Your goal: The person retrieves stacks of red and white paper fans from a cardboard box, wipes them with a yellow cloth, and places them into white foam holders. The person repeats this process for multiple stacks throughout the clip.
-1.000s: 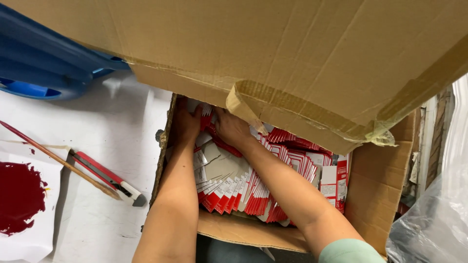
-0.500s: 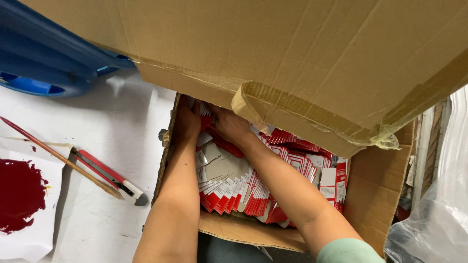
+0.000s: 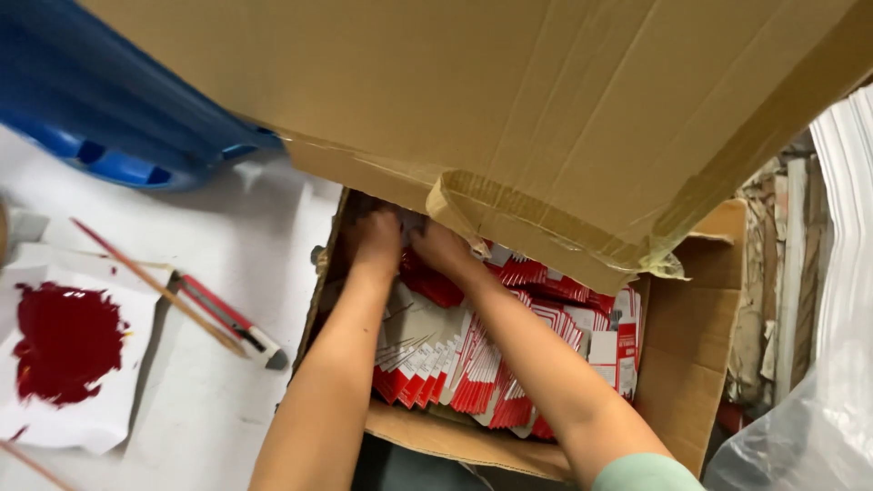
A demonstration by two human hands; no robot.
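you are reaching both arms into the open cardboard box (image 3: 691,364), and everything here sits relative to that box. your left hand (image 3: 375,238) is deep at its far end, just under the big raised flap (image 3: 546,118), and your right hand (image 3: 439,247) is right beside it, the two nearly touching. both are pressing into the packed red-and-white flat cartons (image 3: 473,368) that are filling the box on edge; the fingers are curling down among them, but the flap's shadow is hiding the tips, so you cannot tell whether either hand is actually closing on a bundle or only feeling along it.

compared with a second ago, little is changing: your hands are staying at the same far end, only the view is tilting up a touch, so the stack is not yet coming out.

to the left of the box, on the white surface, a red-handled knife (image 3: 227,318) and a thin stick (image 3: 155,284) are lying, with a red paint blot (image 3: 65,338) farther left and a blue plastic tub (image 3: 109,118) beyond it.
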